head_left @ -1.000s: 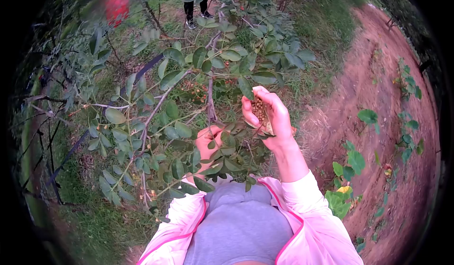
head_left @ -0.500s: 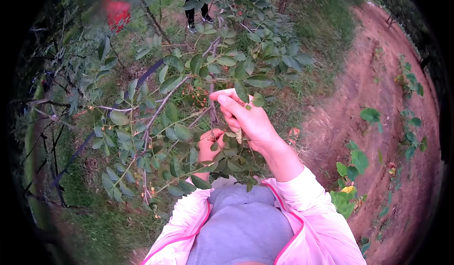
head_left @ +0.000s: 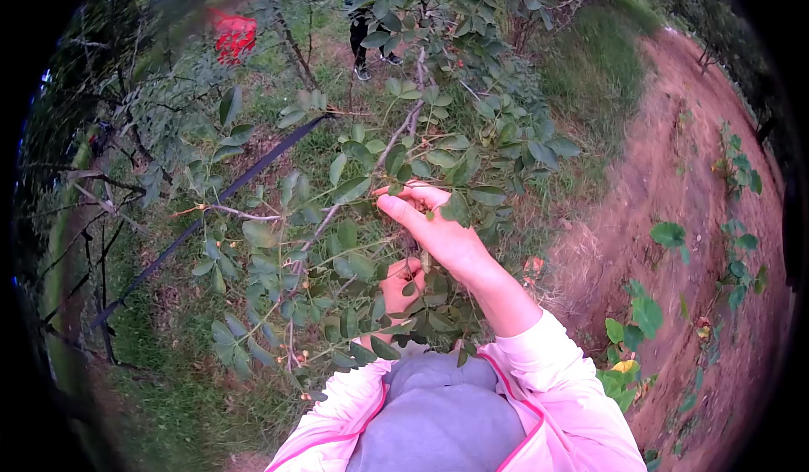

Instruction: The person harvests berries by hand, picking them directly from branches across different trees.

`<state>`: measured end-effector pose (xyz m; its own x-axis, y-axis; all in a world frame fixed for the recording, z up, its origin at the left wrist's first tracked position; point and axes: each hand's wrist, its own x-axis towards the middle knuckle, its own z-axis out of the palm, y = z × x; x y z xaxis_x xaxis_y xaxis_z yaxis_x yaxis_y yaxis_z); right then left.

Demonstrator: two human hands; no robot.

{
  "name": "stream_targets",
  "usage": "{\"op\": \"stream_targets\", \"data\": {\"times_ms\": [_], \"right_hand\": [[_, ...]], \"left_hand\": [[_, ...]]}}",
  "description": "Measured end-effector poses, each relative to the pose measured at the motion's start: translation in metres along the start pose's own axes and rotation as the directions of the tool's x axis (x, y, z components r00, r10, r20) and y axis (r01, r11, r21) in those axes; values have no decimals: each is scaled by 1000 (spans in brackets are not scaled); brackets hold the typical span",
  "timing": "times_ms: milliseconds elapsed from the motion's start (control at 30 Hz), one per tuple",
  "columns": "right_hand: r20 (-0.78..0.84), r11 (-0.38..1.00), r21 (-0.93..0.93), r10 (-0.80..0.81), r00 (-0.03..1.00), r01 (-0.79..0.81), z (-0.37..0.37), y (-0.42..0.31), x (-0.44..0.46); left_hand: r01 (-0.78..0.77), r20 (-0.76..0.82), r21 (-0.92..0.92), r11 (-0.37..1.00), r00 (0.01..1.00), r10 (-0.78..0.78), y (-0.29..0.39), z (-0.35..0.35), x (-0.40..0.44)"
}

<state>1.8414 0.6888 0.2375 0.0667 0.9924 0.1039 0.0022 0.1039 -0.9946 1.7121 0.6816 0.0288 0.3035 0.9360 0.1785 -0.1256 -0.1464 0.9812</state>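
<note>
A leafy branch [head_left: 316,234] with thorny-looking stems and small orange-red berries spreads in front of me. My left hand [head_left: 399,288] is closed low among the leaves, around a thin upright stem, with part of its fingers hidden by foliage. Just above and to the right, my right hand [head_left: 438,232] reaches into the branch. Its thumb and index finger are pressed close together beside the leaves. What lies between them, if anything, is too small to make out. A brownish, pod-like piece [head_left: 425,260] shows beneath the right palm.
A dark strap [head_left: 270,158] runs diagonally through the branches on the left. Farther off, a person [head_left: 360,40] stands behind the shrub, and a red bag-like object [head_left: 234,37] appears at upper left. A dirt path [head_left: 657,185] with broad-leaved plants [head_left: 645,310] lies right.
The view has shifted, so the hands and branch sit lower and slightly right. My right fingers have drawn in among the leaves; the left hand keeps its hold.
</note>
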Motion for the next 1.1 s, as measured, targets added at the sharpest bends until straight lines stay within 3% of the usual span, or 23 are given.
{"op": "stream_targets", "data": {"times_ms": [67,167,267,367,500,600,667,767,867,900,1000,1100], "right_hand": [[-38,994,-94,48,998,-51,0,-10,-1],[-39,1000,-24,-17,999,16,4,3,8],[-32,999,-15,36,999,-36,6,23,19],[-51,976,77,207,977,-203,8,14,14],[-40,965,145,227,973,-219,7,6,7],[-3,956,222,197,980,-191,4,18,9],[-27,944,281,185,982,-171,5,21,5],[25,886,341,325,945,-314,-3,10,-4],[124,798,472,361,924,-375,-17,6,-16],[44,800,521,322,946,-297,-17,1,-22],[-186,940,342,75,980,-7,-13,0,-36],[-241,949,314,108,965,-28,-23,7,-47]], "left_hand": [[-46,4,10,999,999,46,4,3,1],[-66,14,35,997,998,65,-6,1,2],[-89,52,125,988,995,83,-13,-7,3],[-46,65,161,986,997,36,-20,-10,4],[-59,15,80,995,998,58,20,11,5],[-120,-36,174,977,991,128,0,7,2],[-88,-5,108,990,996,89,-10,2,4],[-86,2,103,991,996,86,-10,1,5],[-77,-8,119,990,997,78,-9,2,3],[-73,-9,123,990,997,74,-8,2,2],[-63,-20,135,989,998,66,-6,2,-2],[-61,-21,141,988,998,64,-8,3,-5]]}}
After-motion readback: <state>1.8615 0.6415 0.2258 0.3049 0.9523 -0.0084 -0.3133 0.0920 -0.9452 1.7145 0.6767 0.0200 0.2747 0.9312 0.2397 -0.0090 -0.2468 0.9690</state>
